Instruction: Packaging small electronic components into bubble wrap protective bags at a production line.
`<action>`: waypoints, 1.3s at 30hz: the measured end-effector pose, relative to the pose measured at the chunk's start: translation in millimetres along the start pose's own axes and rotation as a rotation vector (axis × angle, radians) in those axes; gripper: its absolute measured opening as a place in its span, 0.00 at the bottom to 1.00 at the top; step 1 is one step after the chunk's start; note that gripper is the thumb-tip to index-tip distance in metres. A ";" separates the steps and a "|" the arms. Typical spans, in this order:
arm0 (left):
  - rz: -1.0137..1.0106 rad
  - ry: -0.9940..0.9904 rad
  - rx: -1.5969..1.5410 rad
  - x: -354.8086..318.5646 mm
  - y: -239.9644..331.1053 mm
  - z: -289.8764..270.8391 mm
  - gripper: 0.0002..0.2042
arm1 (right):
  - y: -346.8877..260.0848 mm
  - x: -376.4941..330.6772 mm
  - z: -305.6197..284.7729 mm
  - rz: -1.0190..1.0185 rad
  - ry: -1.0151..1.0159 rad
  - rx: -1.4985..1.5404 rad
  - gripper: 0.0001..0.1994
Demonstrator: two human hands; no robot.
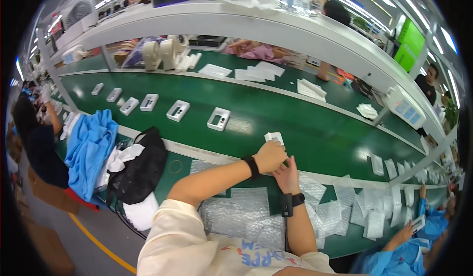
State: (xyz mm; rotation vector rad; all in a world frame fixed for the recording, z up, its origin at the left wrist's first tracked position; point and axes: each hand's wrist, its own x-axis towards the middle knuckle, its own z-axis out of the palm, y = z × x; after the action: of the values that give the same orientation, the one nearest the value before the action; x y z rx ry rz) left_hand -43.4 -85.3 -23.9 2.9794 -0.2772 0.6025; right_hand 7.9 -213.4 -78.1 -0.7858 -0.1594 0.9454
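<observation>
1 white casing [274, 137], pinched in the left hand [271, 156], likely light, stiff, slick, best held by its side edges; right hand [287, 177] just beside, grip impossible to tell.

Clock directions are centred on the paired hands, left [271, 157] and right [287, 175]. The green work surface [320, 126] offers passage from 12 to 2 o'clock, bounded beyond by a white shelf [236, 14]. Obstacles: white devices [219, 119] at 10, black bag [143, 170] at 9, bubble-wrap sheets [330, 216] from 4 to 7.
</observation>
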 end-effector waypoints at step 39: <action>-0.554 -0.116 -0.105 -213.7 -12.4 -71.4 0.10 | 3.2 -6.0 16.3 -0.057 -0.113 -0.267 0.17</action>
State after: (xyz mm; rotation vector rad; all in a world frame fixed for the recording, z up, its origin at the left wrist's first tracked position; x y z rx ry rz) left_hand -261.4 -30.3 -43.0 2.7960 0.4815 0.3359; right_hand -5.1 -208.2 -67.2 -0.9683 -0.4114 0.9260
